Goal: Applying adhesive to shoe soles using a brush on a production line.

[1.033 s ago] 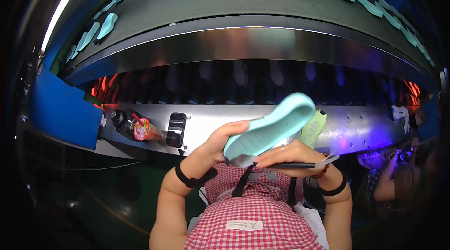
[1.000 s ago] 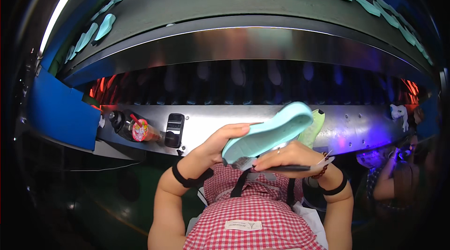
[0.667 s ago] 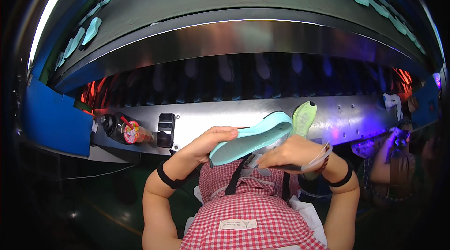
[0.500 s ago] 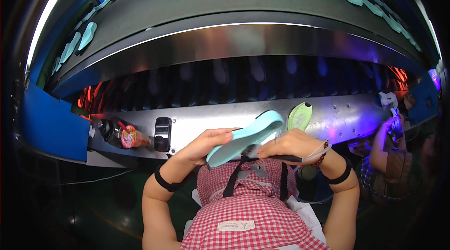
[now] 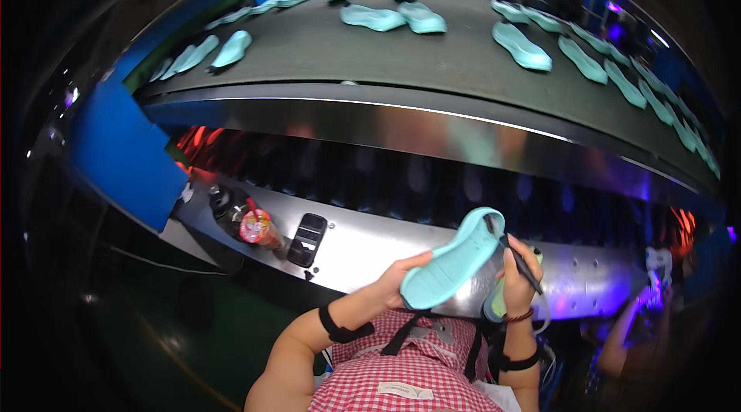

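Observation:
My left hand [image 5: 400, 279] grips a light-teal shoe sole [image 5: 448, 267] by its lower left edge, its hollow inner face turned up toward me. In my right hand [image 5: 519, 282] is a black-handled brush [image 5: 526, 267] with a clear tube trailing past the wrist. The dark brush tip touches or nearly touches the inside of the sole's upper right end. Behind my right hand lies a yellow-green sole-shaped piece [image 5: 496, 305], partly hidden by that hand.
A metal ledge [image 5: 363, 246] runs under a dark conveyor belt [image 5: 309, 45] carrying several teal soles [image 5: 521, 47]. A phone [image 5: 307, 240], a dark bottle [image 5: 225, 205] and a red-topped cup [image 5: 258, 228] stand left. Another person's arm [image 5: 617, 342] is at right.
My right hand has lifted the brush from low beside the sole to its upper end. The sole has turned to show its inner face. The whole view has shifted and tilted.

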`<state>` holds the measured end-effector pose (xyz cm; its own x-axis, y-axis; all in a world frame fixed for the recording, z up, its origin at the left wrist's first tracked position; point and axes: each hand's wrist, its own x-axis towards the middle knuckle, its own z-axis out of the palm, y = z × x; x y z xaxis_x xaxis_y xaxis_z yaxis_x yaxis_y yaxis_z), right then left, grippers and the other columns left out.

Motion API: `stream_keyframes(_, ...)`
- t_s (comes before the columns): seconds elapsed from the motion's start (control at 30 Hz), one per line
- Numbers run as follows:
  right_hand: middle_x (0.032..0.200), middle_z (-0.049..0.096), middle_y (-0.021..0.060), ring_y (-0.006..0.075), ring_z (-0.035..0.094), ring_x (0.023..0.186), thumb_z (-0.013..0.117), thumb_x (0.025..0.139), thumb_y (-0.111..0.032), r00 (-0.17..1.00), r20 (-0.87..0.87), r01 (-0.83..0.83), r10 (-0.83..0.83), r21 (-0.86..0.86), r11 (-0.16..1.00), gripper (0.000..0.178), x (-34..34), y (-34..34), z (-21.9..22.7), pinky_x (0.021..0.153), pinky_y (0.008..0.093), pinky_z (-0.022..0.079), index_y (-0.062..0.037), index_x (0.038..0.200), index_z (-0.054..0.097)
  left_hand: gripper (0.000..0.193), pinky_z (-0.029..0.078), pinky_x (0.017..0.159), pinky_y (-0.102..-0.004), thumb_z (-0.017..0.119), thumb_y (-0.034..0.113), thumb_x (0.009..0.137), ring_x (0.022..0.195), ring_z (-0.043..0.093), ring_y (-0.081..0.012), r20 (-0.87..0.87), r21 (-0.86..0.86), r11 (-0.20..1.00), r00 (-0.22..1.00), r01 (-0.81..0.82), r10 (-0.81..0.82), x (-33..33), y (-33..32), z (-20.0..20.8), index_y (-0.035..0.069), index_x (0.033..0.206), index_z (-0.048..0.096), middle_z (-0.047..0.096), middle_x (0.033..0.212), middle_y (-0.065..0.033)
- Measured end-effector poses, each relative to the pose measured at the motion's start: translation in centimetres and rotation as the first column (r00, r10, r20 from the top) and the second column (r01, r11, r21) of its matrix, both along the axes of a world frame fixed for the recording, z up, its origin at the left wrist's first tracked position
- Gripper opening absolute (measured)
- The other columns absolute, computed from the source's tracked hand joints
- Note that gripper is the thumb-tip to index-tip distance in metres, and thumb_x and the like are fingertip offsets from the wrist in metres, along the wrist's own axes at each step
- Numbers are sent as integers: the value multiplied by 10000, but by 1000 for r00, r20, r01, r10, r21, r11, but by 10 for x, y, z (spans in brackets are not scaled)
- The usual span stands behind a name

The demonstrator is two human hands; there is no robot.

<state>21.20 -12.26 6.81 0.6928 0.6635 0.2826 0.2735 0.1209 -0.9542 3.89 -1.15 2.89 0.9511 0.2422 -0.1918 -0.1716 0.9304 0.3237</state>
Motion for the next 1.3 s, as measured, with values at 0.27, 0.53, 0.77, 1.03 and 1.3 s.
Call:
stream_keyframes(0.27, 910, 593, 233, 107, 518, 465, 566, 757, -8, 763, -325, -467, 559, 321, 824, 177, -8, -42, 12, 429, 183, 412, 53, 922, 574, 544, 413, 898, -380, 427, 315, 861, 1035, 522, -260, 178, 375, 878, 953, -296, 245, -59, 28, 47, -8, 1283, 310, 464, 1195, -174)
stream_keyframes(0.53, 972, 588, 212, 110, 451, 422, 523, 792, -30, 720, -609, -209, 333, 268, 941, 186, 7, -29, -23, 406, 189, 381, 34, 965, 542, 530, 334, 902, -600, 226, 356, 889, 1073, 462, -385, 457, 273, 611, 659, -743, 598, -71, 165, 180, -35, 1223, 358, 458, 1186, -213)
stream_keyframes(0.77, 948, 594, 206, 132, 485, 438, 535, 791, -33, 654, -695, -172, 298, 247, 954, 185, 7, -22, -48, 422, 206, 400, 51, 955, 546, 824, 119, 1034, -511, 255, 587, 812, 1309, 108, -305, 109, 13, 366, 365, -931, 925, -83, 297, 170, 8, 1353, 27, 60, 1413, -184)
stream_keyframes(1.03, 566, 511, 14, 81, 450, 432, 565, 799, -61, 608, -765, -179, 213, 129, 975, 191, 29, -17, -73, 414, 192, 362, 29, 967, 582, 661, 282, 996, -375, 522, 322, 789, 1184, 372, -290, -127, 893, 372, 651, -254, 748, -34, 300, 243, -47, 1281, 280, 356, 1279, -214)
stream_keyframes(1.3, 582, 449, -65, 23, 386, 487, 569, 833, -189, 511, -818, -248, 265, 154, 956, 248, 34, -4, -118, 437, 170, 277, -69, 1049, 591, 606, 280, 995, -360, 572, 179, 650, 1164, 375, -373, 265, 361, -634, 577, 684, 773, 65, 345, 241, 0, 1207, 415, 453, 1190, -243)
